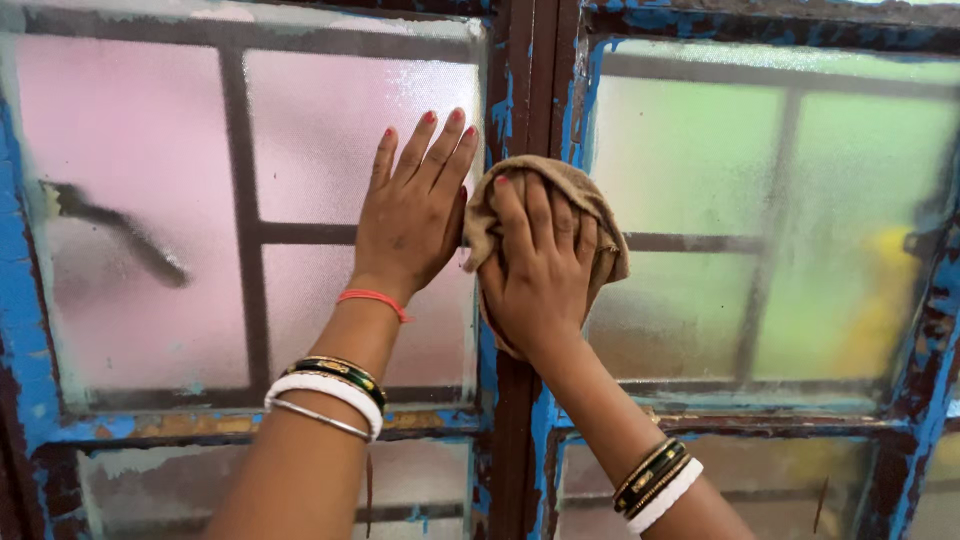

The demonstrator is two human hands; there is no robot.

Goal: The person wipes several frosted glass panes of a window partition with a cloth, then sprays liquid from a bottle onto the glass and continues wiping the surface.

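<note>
My left hand lies flat, fingers together and pointing up, against the frosted glass pane of the left window leaf. My right hand presses a crumpled brown cloth against the dark central wooden post, where the two leaves meet. The cloth bulges above and to the right of my fingers. Both wrists carry bangles, and the left also has a red thread.
The window frame is wood with worn, chipped blue paint. Dark metal bars show behind the frosted panes. The right pane looks greenish with a yellow blur behind it. Lower panes sit under a horizontal rail.
</note>
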